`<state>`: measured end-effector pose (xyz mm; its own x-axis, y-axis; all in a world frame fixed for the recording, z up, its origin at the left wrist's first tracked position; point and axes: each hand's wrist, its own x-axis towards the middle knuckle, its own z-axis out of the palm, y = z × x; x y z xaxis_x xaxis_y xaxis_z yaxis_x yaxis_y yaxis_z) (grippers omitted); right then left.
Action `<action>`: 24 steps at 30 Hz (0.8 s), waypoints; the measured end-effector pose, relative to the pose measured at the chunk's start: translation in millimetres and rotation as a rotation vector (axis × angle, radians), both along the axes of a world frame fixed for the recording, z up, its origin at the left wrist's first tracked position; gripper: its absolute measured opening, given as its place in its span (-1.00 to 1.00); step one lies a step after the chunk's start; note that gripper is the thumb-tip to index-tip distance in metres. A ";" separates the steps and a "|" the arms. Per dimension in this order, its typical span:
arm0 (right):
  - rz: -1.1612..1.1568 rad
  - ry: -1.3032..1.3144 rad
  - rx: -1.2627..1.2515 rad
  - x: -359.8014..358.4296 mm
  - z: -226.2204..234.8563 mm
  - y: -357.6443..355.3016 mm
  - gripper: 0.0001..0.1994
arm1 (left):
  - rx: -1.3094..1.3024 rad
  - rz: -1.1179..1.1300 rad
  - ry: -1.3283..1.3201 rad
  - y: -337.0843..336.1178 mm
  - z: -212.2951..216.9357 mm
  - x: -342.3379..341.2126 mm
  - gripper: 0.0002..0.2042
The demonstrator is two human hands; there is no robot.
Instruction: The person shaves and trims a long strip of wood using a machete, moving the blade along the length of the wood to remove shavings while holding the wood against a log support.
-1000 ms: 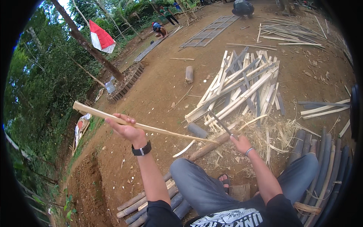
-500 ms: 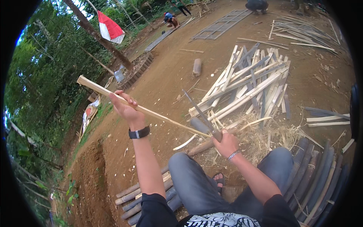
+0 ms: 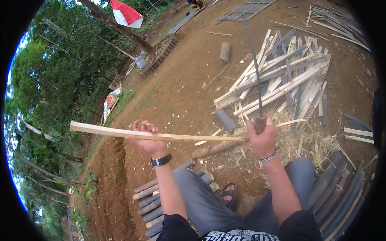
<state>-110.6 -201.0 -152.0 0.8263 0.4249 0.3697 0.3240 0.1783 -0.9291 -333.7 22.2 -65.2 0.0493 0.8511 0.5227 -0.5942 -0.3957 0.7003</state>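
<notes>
A long pale bamboo strip point(image 3: 193, 137) lies across my left hand point(image 3: 148, 138); the palm is turned up under it and the fingers curl loosely around it. Its thick end juts out to the left, while the thin end reaches to just beside my right hand point(image 3: 263, 138). That hand is closed round the handle of a long-bladed machete point(image 3: 257, 72), with the blade pointing up and away from me. Below the strip's thin end, a round wooden pole point(image 3: 213, 149) rests on the ground. Whether the strip's tip touches it or my right hand, I cannot tell.
A heap of split bamboo strips point(image 3: 289, 80) lies ahead to the right, with pale shavings point(image 3: 301, 140) nearer me. Bamboo poles lie stacked by my left leg point(image 3: 150, 209) and right leg point(image 3: 337, 193). A short dark bamboo piece point(image 3: 226, 121) sits beyond the pole.
My right hand has lifted and turned the machete blade more upright. My left hand has lowered the strip's thick end, so the strip now lies nearly level. The view has shifted.
</notes>
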 end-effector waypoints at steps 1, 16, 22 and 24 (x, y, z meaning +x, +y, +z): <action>-0.004 -0.005 0.000 1.2 0.4 -0.3 -0.71 | 0.015 -0.009 0.020 4.1 -1.0 6.8 -0.35; 0.067 -0.048 -0.026 -8.9 4.8 -19.3 -0.72 | -0.002 -0.176 0.037 16.9 44.1 103.5 -0.44; -0.201 -0.370 -0.236 -20.1 -2.1 -3.0 -0.74 | 0.025 -0.144 0.017 22.5 12.8 85.4 -0.51; -0.358 -0.601 -0.310 -7.4 -11.2 -11.1 -0.73 | 0.037 -0.141 0.013 19.0 9.0 81.5 -0.57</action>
<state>-118.0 -212.1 -163.3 0.6276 0.3269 0.7066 0.7785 -0.2730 -0.5652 -252.3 41.2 -56.2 0.1743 0.8154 0.5520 -0.6366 -0.3344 0.6950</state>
